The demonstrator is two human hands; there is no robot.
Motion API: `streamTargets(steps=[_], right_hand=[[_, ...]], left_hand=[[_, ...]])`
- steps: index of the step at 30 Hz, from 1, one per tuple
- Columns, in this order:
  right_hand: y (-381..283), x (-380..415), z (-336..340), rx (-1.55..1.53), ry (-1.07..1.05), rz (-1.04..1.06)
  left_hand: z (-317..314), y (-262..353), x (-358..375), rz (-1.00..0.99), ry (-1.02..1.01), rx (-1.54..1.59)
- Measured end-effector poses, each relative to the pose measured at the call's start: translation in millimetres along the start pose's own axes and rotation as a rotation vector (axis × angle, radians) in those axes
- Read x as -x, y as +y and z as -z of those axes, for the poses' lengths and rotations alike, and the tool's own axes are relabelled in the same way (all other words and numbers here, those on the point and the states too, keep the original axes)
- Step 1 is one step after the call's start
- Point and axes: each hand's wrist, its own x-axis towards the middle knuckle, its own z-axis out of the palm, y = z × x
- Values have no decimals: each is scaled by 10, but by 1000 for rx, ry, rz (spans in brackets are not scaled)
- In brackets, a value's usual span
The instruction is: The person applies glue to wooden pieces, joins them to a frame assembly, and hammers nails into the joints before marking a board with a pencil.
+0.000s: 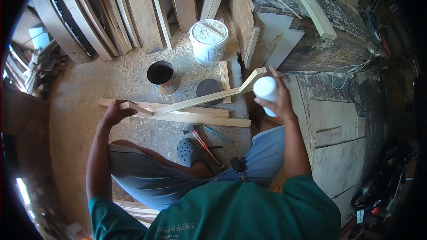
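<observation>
I note my left hand pressed down on the left end of the wooden strips lying across the sawdust floor. Beyond them stand a dark tin and a white bucket. At right, my right hand grips a white bottle, raised over the strips' right end.

White bottle label hidden by right grip; bucket print unreadable.
</observation>
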Motion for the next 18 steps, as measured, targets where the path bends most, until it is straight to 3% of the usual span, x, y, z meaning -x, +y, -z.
streamTargets(steps=[2, 5, 9, 13, 18], right_hand=[[-109, -12, -97, 74, -126, -22], [31, 30, -135, 132, -137, 37], [86, 92, -64, 108, 4, -237], [30, 83, -98, 104, 37, -112], [-89, 90, -367, 138, -116, -22]], left_hand=[[12, -6, 18, 10, 3, -21], [12, 107, 57, 25, 17, -20], [12, 127, 66, 26, 30, -24], [12, 144, 77, 15, 34, -43], [6, 88, 59, 20, 21, -35]])
